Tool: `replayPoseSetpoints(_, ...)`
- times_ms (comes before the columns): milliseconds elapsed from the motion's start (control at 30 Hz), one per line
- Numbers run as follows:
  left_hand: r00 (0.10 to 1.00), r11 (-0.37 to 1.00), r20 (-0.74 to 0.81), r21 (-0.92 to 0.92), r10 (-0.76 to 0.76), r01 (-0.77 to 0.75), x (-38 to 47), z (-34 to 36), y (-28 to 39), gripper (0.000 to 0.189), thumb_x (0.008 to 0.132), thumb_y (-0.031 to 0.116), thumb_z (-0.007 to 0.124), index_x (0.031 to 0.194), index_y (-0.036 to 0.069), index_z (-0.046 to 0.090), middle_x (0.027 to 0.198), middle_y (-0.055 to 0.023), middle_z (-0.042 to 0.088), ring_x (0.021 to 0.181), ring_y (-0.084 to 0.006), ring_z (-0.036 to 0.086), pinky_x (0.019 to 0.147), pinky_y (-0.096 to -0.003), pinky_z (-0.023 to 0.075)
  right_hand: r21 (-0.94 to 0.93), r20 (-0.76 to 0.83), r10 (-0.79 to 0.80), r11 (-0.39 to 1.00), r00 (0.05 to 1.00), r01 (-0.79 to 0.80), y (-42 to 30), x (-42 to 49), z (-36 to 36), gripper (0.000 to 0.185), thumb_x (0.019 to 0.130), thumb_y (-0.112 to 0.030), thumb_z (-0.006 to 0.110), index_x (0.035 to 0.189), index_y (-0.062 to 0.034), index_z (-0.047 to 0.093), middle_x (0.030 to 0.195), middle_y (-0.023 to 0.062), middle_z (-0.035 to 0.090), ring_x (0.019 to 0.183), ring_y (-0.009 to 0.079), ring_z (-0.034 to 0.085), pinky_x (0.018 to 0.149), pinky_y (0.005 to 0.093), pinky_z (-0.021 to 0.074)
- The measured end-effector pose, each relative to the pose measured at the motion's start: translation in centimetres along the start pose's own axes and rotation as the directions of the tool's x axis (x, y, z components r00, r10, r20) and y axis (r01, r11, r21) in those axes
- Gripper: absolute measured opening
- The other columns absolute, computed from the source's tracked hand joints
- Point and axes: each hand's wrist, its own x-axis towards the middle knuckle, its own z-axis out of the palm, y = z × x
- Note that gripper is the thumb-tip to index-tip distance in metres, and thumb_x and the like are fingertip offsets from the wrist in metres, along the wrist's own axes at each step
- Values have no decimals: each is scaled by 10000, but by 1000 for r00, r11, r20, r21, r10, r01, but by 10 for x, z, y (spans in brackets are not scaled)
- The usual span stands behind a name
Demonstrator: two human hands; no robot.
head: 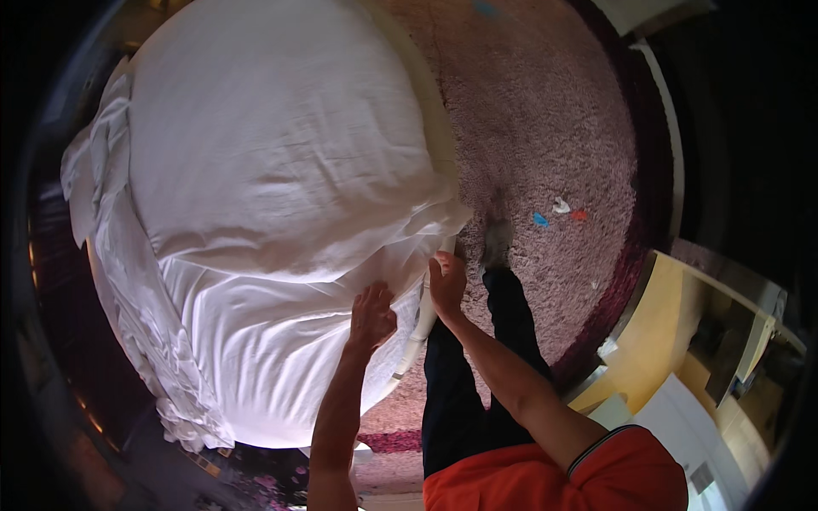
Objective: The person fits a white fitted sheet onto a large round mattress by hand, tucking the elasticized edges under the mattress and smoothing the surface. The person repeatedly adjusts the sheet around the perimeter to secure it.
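Note:
A white bed sheet (275, 160) covers the mattress before me, with deep folds across its lower half. My left hand (374, 317) rests back up on the sheet near the bed's right side, its fingers stretched forward. Just right of it, my right hand (448, 284) is at the mattress edge (416, 338), with its fingertips bent against the sheet's hem. Whether those fingertips pinch the cloth is hidden. A loose flap of the sheet sticks out over the edge just beyond my right hand.
Bunched white fabric (137, 268) runs along the bed's left side. On the pink carpet (537, 128) lie a blue scrap (540, 220), a white scrap (561, 205) and a red scrap (578, 215). Pale yellow furniture (664, 306) stands at right. My legs (447, 383) are close beside the bed.

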Motion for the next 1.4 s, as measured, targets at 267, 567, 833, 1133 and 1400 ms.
replayPoseSetpoints(267, 973, 982, 231, 182, 14, -57, 29, 23, 5, 318, 829, 52, 609, 1142, 48, 665, 1051, -154, 642, 1058, -352, 621, 872, -517, 494, -134, 185, 302, 950, 935, -281, -3, -4, 13, 366, 788, -296, 752, 667, 36, 657, 635, 242, 620, 586, 393, 655, 592, 486, 492)
replayPoseSetpoints(567, 973, 971, 193, 178, 123, -158, 64, 18, 36, 304, 833, 85, 652, 1134, 41, 651, 1215, -164, 611, 1141, -374, 593, 948, -500, 478, -174, 286, 344, 937, 894, -304, 30, -31, -12, 333, 767, -307, 708, 673, 10, 668, 663, 237, 640, 663, 434, 674, 641, 531, 524)
replayPoseSetpoints(833, 867, 748, 297, 441, 400, -496, 93, 15, 13, 238, 838, 185, 634, 1037, 67, 686, 1140, -125, 598, 1168, -326, 561, 974, -490, 440, -173, 353, 349, 936, 868, -306, 6, -44, -19, 331, 799, -307, 688, 681, -2, 641, 724, 234, 654, 740, 433, 671, 700, 535, 520)
replayPoseSetpoints(1133, 890, 879, 241, 195, 387, -435, 79, 5, 21, 270, 804, 96, 609, 1057, 20, 664, 1094, -147, 608, 1100, -361, 563, 947, -484, 442, -247, 187, -114, 956, 976, 159, 0, -16, -32, 286, 884, -107, 659, 1168, -78, 677, 1197, 124, 638, 1152, 355, 609, 929, 477, 508)
replayPoseSetpoints(1400, 890, 925, 291, 38, 351, -377, 31, 7, 13, 190, 866, -11, 579, 1047, 35, 614, 1090, -179, 641, 1015, -407, 591, 889, -512, 463, -143, 368, -273, 928, 889, 345, -9, -11, -36, 297, 864, -107, 632, 1149, -76, 712, 1278, 115, 622, 1234, 332, 558, 1006, 465, 467)
